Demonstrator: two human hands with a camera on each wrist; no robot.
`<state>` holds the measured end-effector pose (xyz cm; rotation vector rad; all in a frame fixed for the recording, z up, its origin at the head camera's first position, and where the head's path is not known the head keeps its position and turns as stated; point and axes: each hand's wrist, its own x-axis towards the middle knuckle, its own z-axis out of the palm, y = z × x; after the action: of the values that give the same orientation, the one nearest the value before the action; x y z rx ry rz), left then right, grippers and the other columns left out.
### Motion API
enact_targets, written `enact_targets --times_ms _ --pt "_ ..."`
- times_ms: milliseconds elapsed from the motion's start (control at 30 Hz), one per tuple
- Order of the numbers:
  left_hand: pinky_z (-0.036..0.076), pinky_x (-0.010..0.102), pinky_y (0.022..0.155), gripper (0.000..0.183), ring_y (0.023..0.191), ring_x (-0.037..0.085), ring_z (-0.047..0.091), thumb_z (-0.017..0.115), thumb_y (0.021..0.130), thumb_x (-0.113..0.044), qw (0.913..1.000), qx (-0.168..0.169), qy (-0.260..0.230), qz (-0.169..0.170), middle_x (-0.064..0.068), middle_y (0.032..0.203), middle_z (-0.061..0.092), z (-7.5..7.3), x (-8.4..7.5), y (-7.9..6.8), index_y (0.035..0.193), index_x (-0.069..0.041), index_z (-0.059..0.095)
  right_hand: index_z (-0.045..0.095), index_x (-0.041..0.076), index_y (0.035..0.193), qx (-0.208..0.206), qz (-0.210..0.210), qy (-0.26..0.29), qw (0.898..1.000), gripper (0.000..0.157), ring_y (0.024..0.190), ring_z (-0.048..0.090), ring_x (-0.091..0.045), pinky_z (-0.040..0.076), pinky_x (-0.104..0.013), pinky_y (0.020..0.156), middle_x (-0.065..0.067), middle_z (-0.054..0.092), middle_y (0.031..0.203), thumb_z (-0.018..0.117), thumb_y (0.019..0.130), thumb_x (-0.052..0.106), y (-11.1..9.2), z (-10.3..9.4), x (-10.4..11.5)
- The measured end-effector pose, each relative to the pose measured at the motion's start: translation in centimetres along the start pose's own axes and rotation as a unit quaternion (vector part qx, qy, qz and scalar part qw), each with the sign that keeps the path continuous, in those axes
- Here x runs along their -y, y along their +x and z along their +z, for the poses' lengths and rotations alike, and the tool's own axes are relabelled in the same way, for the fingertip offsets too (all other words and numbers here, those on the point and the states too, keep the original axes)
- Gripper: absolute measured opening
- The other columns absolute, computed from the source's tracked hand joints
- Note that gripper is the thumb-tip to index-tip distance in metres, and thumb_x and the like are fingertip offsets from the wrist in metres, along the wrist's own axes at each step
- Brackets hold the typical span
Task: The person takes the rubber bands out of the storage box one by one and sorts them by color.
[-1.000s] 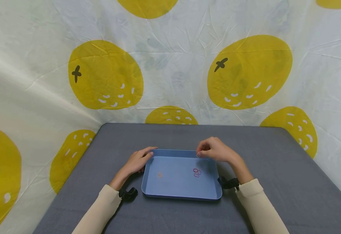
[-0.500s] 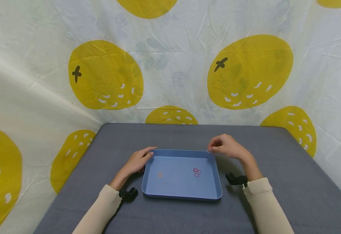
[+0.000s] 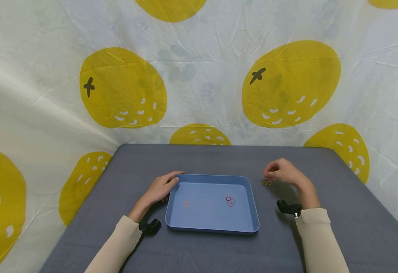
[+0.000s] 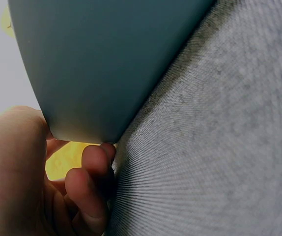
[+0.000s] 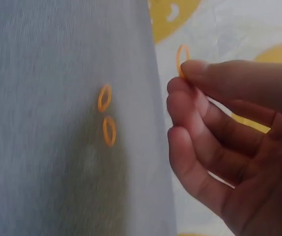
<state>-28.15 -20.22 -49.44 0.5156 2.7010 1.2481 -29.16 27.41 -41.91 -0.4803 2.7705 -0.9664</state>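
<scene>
The right hand (image 3: 282,171) on my feed pinches a thin orange loop (image 5: 178,56), rubber by the look of it, between thumb and forefinger, with the other fingers bent in beneath them. From the right wrist view I see that loop standing upright at the fingertips, up off the cloth. Just below those fingertips, towards the person, I count two orange loops (image 5: 100,101) lying flat on the grey woven tablecloth (image 3: 199,250), close beside one another. To the left of this hand, and nearer the person, sits a shallow blue rectangular tray (image 3: 207,220) with rounded corners; I cannot tell its material. On its floor, in the half nearer the right hand, I see three thin pinkish-red loops (image 3: 230,201) bunched together. In the half nearer the left hand (image 3: 159,189) lies a small pale orange loop (image 3: 186,204), too small for me to tell whether it is one or two. The left hand grips the tray's far left corner: I see its forefinger stretched along the outside, its thumb at the rim, and other fingers bent below, against the outer wall. Behind both hands I have a white curtain (image 3: 202,87) printed with big yellow fruit.
</scene>
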Motion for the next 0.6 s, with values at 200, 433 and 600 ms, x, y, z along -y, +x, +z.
enact_targets --times_ms 200,433,600 --pt "0.049 0.039 0.041 0.040 0.039 0.021 0.053 0.044 0.112 -0.038 1.0000 0.000 0.004 0.003 0.003 0.070 0.063 0.0 0.1 0.0 0.150 -0.035 0.054 0.078 -0.002 0.094 -0.008 0.034 -0.020 0.999 0.013 0.072 0.058 -0.012 0.049 -0.027 0.064 -0.004 0.071 0.079 0.070 0.093 0.008 -0.7 -0.4 -2.4" --pt "0.049 0.040 0.041 0.040 0.039 0.021 0.052 0.044 0.112 -0.038 1.0000 -0.002 0.004 0.002 0.004 0.068 0.061 0.1 0.0 -0.1 0.150 -0.035 0.054 0.077 -0.003 0.092 -0.018 0.059 -0.027 0.998 0.011 0.070 0.057 -0.012 0.049 -0.026 0.062 -0.002 0.069 0.075 0.068 0.090 0.004 -1.2 -0.2 -4.2" --pt "0.049 0.039 0.041 0.038 0.040 0.021 0.052 0.044 0.112 -0.038 1.0000 -0.003 0.005 -0.002 0.003 0.068 0.061 0.1 0.0 -0.1 0.149 -0.038 0.055 0.078 0.000 0.088 -0.024 0.069 -0.042 0.996 0.010 0.066 0.056 -0.010 0.048 -0.025 0.060 0.001 0.067 0.070 0.071 0.089 0.007 -1.3 0.1 -4.8"
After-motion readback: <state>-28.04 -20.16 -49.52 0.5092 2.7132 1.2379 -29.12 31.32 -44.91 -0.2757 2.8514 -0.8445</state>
